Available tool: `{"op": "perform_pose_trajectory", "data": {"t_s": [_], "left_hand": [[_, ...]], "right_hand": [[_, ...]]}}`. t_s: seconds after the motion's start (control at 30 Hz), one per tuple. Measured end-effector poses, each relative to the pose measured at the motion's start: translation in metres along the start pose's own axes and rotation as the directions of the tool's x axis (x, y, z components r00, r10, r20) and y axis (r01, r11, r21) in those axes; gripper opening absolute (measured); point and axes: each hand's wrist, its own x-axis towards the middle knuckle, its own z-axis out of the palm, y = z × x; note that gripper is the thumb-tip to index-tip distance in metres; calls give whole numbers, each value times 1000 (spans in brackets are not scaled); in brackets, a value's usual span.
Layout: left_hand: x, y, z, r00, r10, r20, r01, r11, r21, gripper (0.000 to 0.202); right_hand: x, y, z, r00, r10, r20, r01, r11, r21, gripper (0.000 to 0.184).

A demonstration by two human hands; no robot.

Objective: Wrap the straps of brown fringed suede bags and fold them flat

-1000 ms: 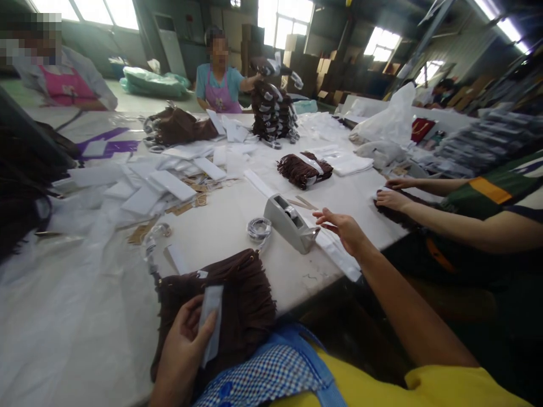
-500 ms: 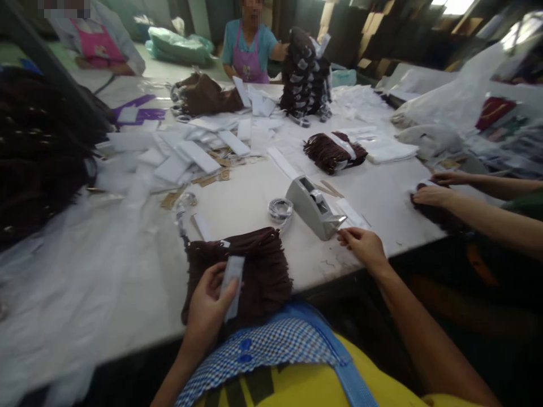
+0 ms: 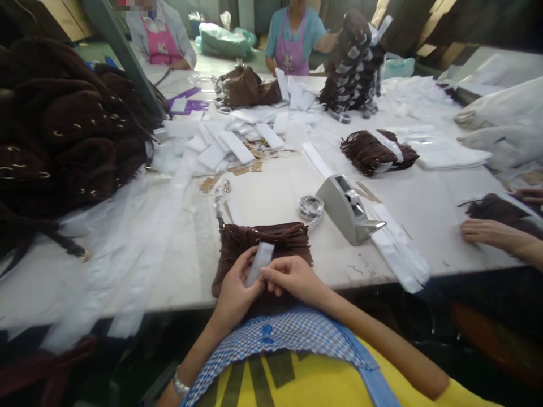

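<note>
I'm watching the left hand (image 3: 233,294) and right hand (image 3: 292,278) pinching the white strip (image 3: 259,263) on the brown bag (image 3: 275,237), just left of the tape dispenser (image 3: 345,209); I'm judging loose fringe is risking dragging it askew

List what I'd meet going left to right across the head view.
Bag pile, plastic sheets, left hand, white strip, right hand, tape roll, dispenser, packets, co-worker's hand.
</note>
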Motion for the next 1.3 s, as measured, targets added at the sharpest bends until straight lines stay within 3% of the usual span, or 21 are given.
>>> {"op": "perform_pose_trajectory", "data": {"t_s": [0.1,0.23,0.37,0.5,0.67,0.77,0.87,0.97,1.13,1.3], "left_hand": [[-2,-6,-1,999,31,-42,-25,992,128,63],[-3,-15,-3,986,160,-40,-135,921,366,55],[-3,-19,-4,980,197,-23,-168,889,426,55],[-4,-17,-6,986,167,-10,-155,931,331,57],[-6,-7,-9,994,18,104,-20,1000,16,67],[-7,0,-11,989,-15,149,32,993,-116,69],[-6,3,-10,991,-48,126,70,981,-180,69],[-3,1,-8,990,-90,110,112,971,-211,70],[0,1,-4,993,-90,74,104,972,-210,71],[-2,2,-3,991,-125,51,134,957,-258,71]], "right_hand": [[6,1,2,998,53,-20,-54,994,-93,34],[9,-1,3,994,94,-51,-103,974,-203,31],[8,-1,5,992,95,-80,-114,951,-289,33],[8,3,1,992,77,-97,-107,926,-363,37],[10,7,-10,983,104,-154,-162,889,-429,47],[10,7,-15,990,128,-53,-138,952,-274,41],[11,8,-18,991,98,86,-89,990,-108,36],[13,9,-16,990,41,134,-32,997,-70,30],[12,5,-4,999,22,-25,-27,976,-214,20],[-3,-7,-14,978,-128,-165,47,906,-420,18]]}}
